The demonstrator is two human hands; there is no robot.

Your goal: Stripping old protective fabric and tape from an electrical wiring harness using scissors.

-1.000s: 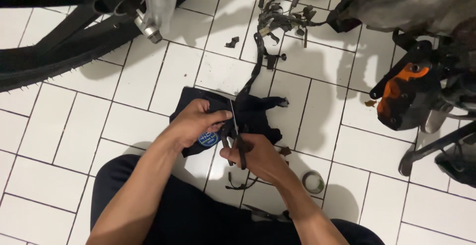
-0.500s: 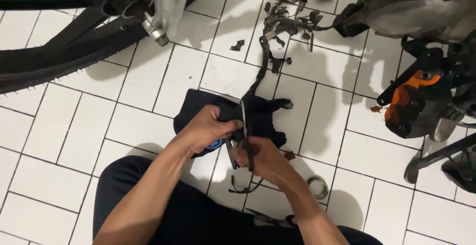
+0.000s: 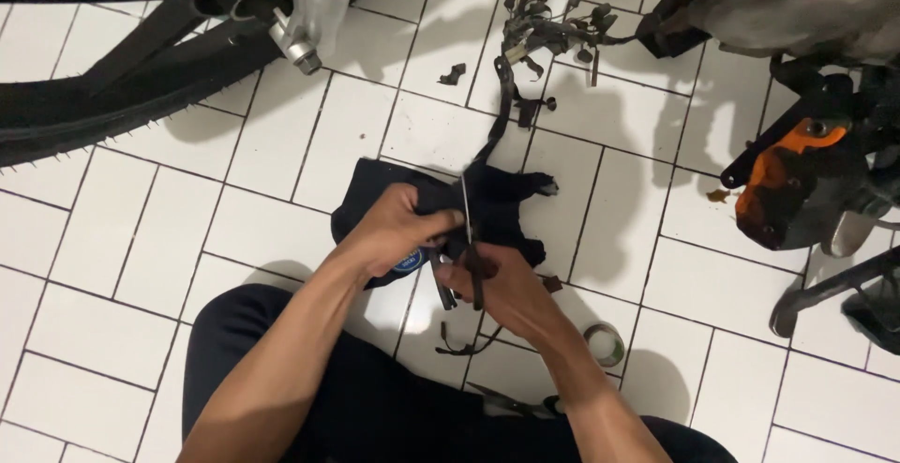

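Observation:
My left hand [image 3: 394,229] pinches a piece of black cloth [image 3: 502,205] that lies on the white tiled floor [image 3: 141,266]; a round blue patch [image 3: 409,260] on the cloth peeks out below my fingers. My right hand [image 3: 502,290] is closed around the dark handles of a pair of scissors [image 3: 469,238]. The thin silver blades point away from me, into the cloth, right next to my left fingers. A black wiring harness [image 3: 502,97] runs from the cloth up toward the motorcycle parts.
A motorcycle tyre [image 3: 122,97] and silver fork leg [image 3: 309,13] fill the top left. An orange-and-black part [image 3: 787,182] and a stand are at right. A tape roll [image 3: 605,343], a second pair of scissors [image 3: 511,400] and dark scraps [image 3: 453,73] lie on the tiles.
My left hand has closed tighter on the cloth, hiding most of the blue patch. The scissors and my right hand have edged forward into the cloth.

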